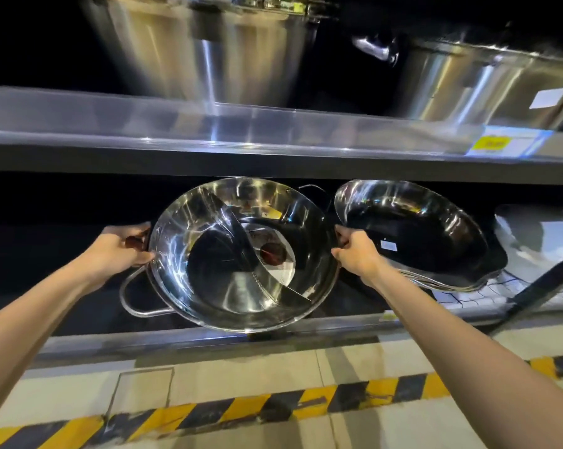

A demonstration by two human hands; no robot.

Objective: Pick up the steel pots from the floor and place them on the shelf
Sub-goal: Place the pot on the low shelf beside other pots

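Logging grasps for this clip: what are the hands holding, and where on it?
Both hands hold the divided steel pot at opposite sides of its rim: left hand on the left side, right hand on the right.

Blurred price tag [506,143], tall pots [208,50] cut off by top edge.

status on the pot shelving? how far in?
Done: a stack of steel pans already sits on the lower shelf. In hand: left hand and right hand hold the divided pot by its rim, tilted over the shelf edge, not set down. Remaining pots: none visible on the floor.
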